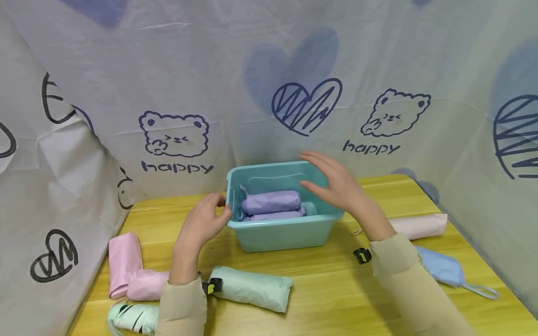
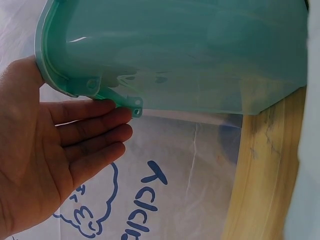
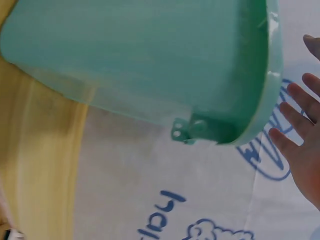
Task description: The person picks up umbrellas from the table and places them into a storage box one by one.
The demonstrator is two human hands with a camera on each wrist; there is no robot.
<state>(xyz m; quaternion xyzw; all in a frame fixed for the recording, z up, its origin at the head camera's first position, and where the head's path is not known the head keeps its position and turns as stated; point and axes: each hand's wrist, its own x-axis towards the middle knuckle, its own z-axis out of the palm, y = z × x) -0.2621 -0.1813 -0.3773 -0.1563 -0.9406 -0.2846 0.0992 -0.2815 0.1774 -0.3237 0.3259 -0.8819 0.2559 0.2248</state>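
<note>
A tub (image 1: 281,237) holding purple umbrellas (image 1: 275,201) is set on the surface (image 1: 336,289) between the left grip (image 1: 203,219), straight-fingered and touching the rim (image 1: 277,222), and the right grip (image 1: 336,184), spread and apart. By one-sided pressure, the tub could be tipped.

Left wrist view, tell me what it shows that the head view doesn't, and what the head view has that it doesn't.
Only the left wrist view shows the holed tabs under the rim of the teal bin and the palm of the left hand.

Only the head view shows the purple bundles inside the bin, the right hand and the blue bundle.

Both show the bin, the left hand beside its rim, the wooden table and the printed sheet.
</note>
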